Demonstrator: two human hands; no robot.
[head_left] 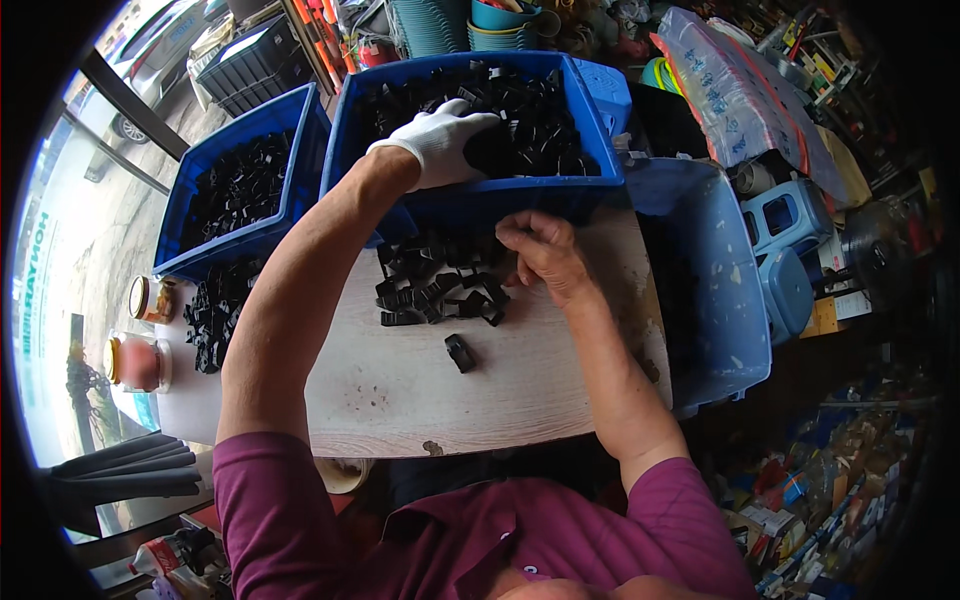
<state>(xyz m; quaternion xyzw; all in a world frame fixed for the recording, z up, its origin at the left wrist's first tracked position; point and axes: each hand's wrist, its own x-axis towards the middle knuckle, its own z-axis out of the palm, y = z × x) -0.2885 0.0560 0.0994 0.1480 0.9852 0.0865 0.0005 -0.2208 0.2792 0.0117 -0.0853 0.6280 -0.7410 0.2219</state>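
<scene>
My left hand (437, 143), in a white glove with a dark palm, reaches over the front rim of the middle blue bin (480, 186). Its thumb and fingers are spread on the small black plastic clips (540, 115) heaped inside, and the fingertips blend into the dark parts. Just in front of that bin, my bare right hand (548, 255) hovers beside a loose pile of black clips (435, 285). Its fingers are curled together; whatever they may hold is hidden. One single black clip (459, 353) lies apart on the wooden table (400, 410), nearer to me.
A second blue bin (175, 235) of black parts stands at the left, with more parts (215, 315) in front. Two jars (137, 362) sit by the table's left edge. A large light-blue tub (725, 270) and blue stools (785, 290) flank the right side.
</scene>
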